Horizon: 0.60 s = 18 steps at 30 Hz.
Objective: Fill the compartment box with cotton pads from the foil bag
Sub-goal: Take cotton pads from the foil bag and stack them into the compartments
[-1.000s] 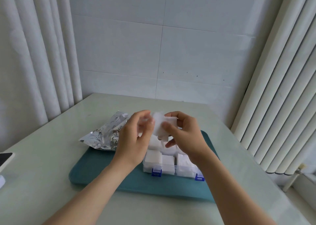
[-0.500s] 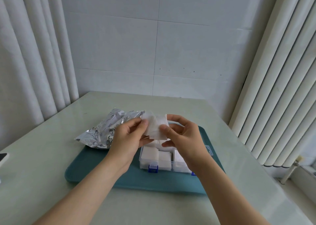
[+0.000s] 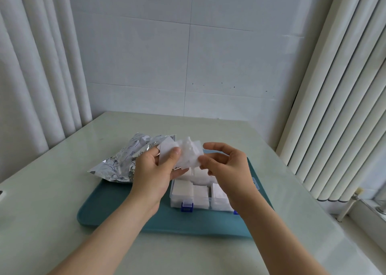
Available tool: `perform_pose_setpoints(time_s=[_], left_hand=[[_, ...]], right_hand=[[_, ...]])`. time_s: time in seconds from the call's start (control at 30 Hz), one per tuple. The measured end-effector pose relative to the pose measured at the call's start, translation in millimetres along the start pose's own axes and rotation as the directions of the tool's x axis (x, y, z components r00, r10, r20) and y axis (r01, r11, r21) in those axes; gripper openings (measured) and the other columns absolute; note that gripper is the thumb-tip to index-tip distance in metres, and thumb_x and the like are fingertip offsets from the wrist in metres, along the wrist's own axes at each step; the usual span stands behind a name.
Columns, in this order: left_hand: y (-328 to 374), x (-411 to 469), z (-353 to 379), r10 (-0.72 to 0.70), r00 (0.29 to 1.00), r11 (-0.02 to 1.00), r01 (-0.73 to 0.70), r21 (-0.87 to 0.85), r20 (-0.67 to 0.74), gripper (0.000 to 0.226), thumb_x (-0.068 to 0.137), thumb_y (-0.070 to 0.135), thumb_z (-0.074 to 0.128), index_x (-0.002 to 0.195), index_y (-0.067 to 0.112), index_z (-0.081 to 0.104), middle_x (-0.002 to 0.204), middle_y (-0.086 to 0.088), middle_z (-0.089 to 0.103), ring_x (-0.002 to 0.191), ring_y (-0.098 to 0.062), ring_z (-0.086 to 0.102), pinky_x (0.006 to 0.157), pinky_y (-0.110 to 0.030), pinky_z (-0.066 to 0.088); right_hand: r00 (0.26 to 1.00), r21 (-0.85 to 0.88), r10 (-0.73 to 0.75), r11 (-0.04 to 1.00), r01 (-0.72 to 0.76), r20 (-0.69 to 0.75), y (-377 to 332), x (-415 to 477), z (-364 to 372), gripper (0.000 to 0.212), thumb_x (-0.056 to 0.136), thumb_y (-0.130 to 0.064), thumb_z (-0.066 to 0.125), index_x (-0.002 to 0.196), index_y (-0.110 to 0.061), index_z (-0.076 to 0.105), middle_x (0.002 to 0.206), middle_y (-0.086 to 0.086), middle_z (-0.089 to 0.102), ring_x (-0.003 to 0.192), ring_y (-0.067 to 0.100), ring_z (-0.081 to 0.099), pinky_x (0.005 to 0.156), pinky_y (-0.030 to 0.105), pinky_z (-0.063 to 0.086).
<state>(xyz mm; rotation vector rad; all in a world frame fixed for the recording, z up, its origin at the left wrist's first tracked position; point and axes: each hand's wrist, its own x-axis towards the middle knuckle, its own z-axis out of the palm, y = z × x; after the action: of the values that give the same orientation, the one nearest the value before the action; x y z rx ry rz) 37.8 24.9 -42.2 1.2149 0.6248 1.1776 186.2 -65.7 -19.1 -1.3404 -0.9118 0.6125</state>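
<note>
Both hands hold a small bunch of white cotton pads [image 3: 187, 154] above the clear compartment box [image 3: 193, 194]. My left hand [image 3: 155, 170] pinches the pads with thumb on top. My right hand [image 3: 225, 166] pinches their right edge with thumb and fingers. The box has blue latches and white pads in its near compartments; its far part is hidden behind the hands. The crumpled silver foil bag [image 3: 125, 162] lies to the left, partly on the tray.
The box sits on a teal tray [image 3: 117, 208] on a pale green table [image 3: 52, 212]. White curtains hang at left, vertical blinds at right, a tiled wall behind. A dark phone edge [image 3: 1, 193] shows at far left.
The pads have been pulled apart and spread wider between the two hands. The hands sit a little lower and the view has tilted.
</note>
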Motion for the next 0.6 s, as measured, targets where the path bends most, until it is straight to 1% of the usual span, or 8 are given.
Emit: perform_pose_setpoints(time_s=[0.13, 0.23, 0.3, 0.37, 0.4, 0.5, 0.57, 0.6], left_hand=[[-1, 2, -3, -0.014, 1.0, 1.0, 0.014, 0.011, -0.017, 0.015, 0.105, 0.015, 0.065, 0.113, 0.007, 0.074, 0.108, -0.008, 0.08, 0.1, -0.027, 0.079, 0.08, -0.035, 0.065], [-1, 1, -1, -0.037, 0.999, 0.998, 0.037, 0.043, 0.012, 0.02, 0.11, 0.014, 0.054, 0.108, 0.005, 0.072, 0.108, -0.007, 0.08, 0.098, -0.028, 0.079, 0.076, -0.029, 0.064], [-2, 0, 3, -0.062, 0.997, 0.997, 0.06, 0.04, 0.039, 0.027, 0.114, 0.016, 0.047, 0.113, 0.003, 0.07, 0.111, -0.013, 0.079, 0.1, -0.03, 0.078, 0.079, -0.035, 0.065], [-3, -3, 7, -0.091, 0.993, 0.996, 0.09, 0.011, 0.073, 0.035, 0.116, 0.017, 0.038, 0.119, 0.0, 0.068, 0.112, -0.02, 0.078, 0.103, -0.036, 0.077, 0.088, -0.046, 0.064], [-3, -3, 8, -0.108, 0.99, 0.994, 0.109, -0.007, 0.088, 0.038, 0.117, 0.018, 0.035, 0.12, -0.002, 0.067, 0.112, -0.023, 0.077, 0.104, -0.04, 0.076, 0.093, -0.053, 0.062], [-2, -4, 10, -0.158, 0.982, 0.981, 0.168, -0.095, 0.103, 0.044, 0.117, 0.025, 0.035, 0.12, -0.006, 0.066, 0.111, -0.031, 0.075, 0.11, -0.051, 0.07, 0.101, -0.063, 0.056], [1, -7, 13, -0.171, 0.976, 0.968, 0.192, -0.162, 0.134, 0.049, 0.116, 0.031, 0.035, 0.12, -0.007, 0.066, 0.111, -0.033, 0.074, 0.111, -0.05, 0.07, 0.1, -0.061, 0.057], [3, -8, 14, -0.168, 0.973, 0.964, 0.195, -0.182, 0.156, 0.052, 0.116, 0.033, 0.033, 0.118, -0.007, 0.066, 0.111, -0.034, 0.074, 0.108, -0.048, 0.071, 0.095, -0.059, 0.06]], right_hand=[[0.989, 0.127, -0.002, 0.992, 0.021, -0.149, -2, 2, 0, 0.021, 0.091, -0.003, 0.074, 0.109, -0.014, 0.075, 0.085, 0.006, 0.081, 0.072, 0.015, 0.072, 0.068, 0.026, 0.054], [0.988, 0.179, -0.053, 0.981, 0.078, -0.143, -10, -3, 3, 0.018, 0.092, -0.004, 0.077, 0.108, -0.012, 0.076, 0.087, 0.008, 0.081, 0.077, 0.017, 0.076, 0.068, 0.023, 0.056], [0.995, 0.18, -0.074, 0.98, 0.085, -0.065, -11, -8, 10, 0.019, 0.091, -0.003, 0.078, 0.109, -0.007, 0.075, 0.088, 0.012, 0.081, 0.081, 0.025, 0.079, 0.071, 0.03, 0.06], [0.998, 0.148, -0.057, 0.987, 0.056, -0.001, -8, -12, 18, 0.022, 0.089, -0.005, 0.081, 0.109, -0.006, 0.074, 0.088, 0.014, 0.081, 0.084, 0.032, 0.079, 0.078, 0.043, 0.064], [0.999, 0.123, -0.037, 0.992, 0.035, 0.008, -6, -14, 21, 0.023, 0.088, -0.006, 0.083, 0.109, -0.006, 0.074, 0.087, 0.014, 0.08, 0.083, 0.033, 0.08, 0.081, 0.045, 0.065], [1.0, 0.091, 0.01, 0.996, -0.008, -0.014, -4, -17, 26, 0.026, 0.085, -0.007, 0.086, 0.106, -0.002, 0.072, 0.079, 0.015, 0.079, 0.077, 0.03, 0.08, 0.073, 0.04, 0.066], [0.999, 0.11, 0.021, 0.994, -0.018, -0.027, -4, -18, 26, 0.025, 0.085, -0.006, 0.086, 0.105, 0.0, 0.072, 0.077, 0.016, 0.079, 0.073, 0.03, 0.079, 0.068, 0.035, 0.065], [0.999, 0.102, 0.018, 0.995, -0.014, -0.032, -4, -18, 26, 0.024, 0.085, -0.005, 0.086, 0.103, 0.0, 0.072, 0.077, 0.016, 0.079, 0.073, 0.03, 0.079, 0.067, 0.034, 0.065]])
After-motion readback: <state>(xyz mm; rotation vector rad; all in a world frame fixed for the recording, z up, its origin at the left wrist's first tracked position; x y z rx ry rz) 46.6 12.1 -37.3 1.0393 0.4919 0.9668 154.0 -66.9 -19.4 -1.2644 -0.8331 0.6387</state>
